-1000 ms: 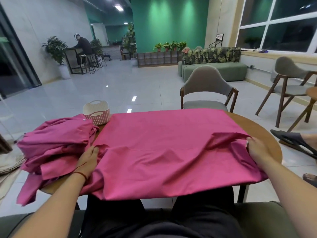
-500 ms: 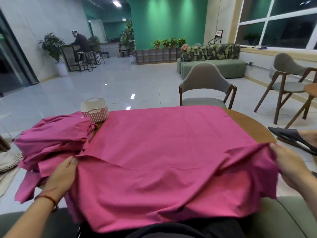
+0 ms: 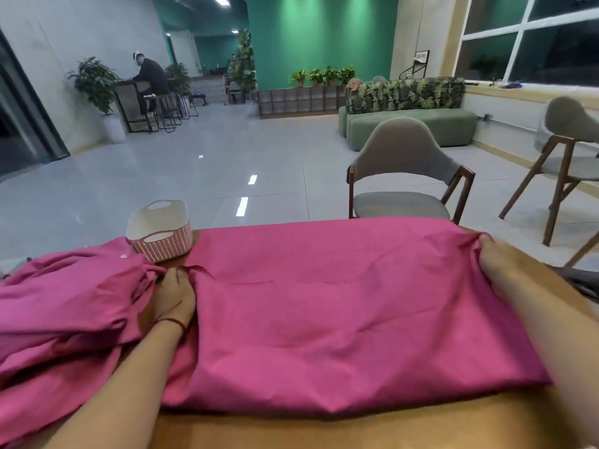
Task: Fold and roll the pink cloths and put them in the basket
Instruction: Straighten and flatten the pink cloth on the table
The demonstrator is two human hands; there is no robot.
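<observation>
A large pink cloth [image 3: 340, 312] lies folded in half across the round wooden table [image 3: 324, 429], its fold line near the table's front edge. My left hand [image 3: 175, 296] pinches the cloth's far left corner. At the far right corner, my right hand [image 3: 499, 264] grips the doubled edge. A heap of more pink cloths [image 3: 64, 312] sits at the left of the table, partly hanging off. The small pink and cream basket [image 3: 158, 231] stands empty at the back left, just beyond my left hand.
A grey chair [image 3: 405, 179] faces the table's far side, and another chair [image 3: 564, 157] stands at the right. A green sofa [image 3: 408, 124] is farther back. A person sits at a counter [image 3: 146, 82] far off at the left. The floor is shiny tile.
Both hands lifted the cloth's near edge and carried it away from me onto the far edge, folding the cloth in half. The table's front strip is now bare.
</observation>
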